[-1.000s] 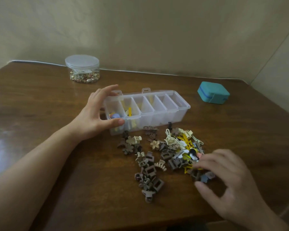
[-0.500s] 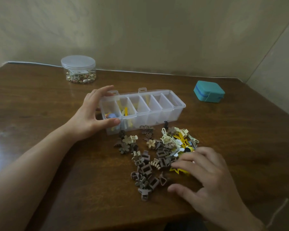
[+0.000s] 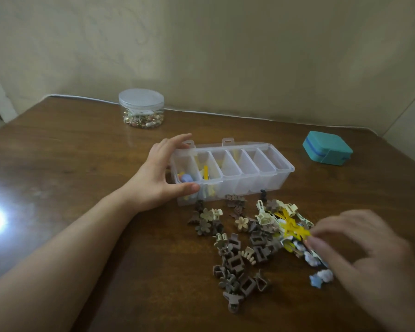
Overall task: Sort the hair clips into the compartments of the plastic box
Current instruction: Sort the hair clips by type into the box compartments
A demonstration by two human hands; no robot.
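gripping the plastic box (image 3: 249,173) end with left hand (image 3: 153,178) — right hand (image 3: 359,250) blurred, seemingly pinching a yellow clip (image 3: 295,230) above the clip pile (image 3: 247,248).

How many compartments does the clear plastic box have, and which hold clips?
6, in one row in the plastic box. The two nearest the left hand hold clips; the other four look empty, though their floors are partly hidden.

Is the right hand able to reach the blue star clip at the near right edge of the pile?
Probably yes. The blue star clip lies apart from the pile, nothing on top, just beside the right hand, which hovers over the yellow clips.
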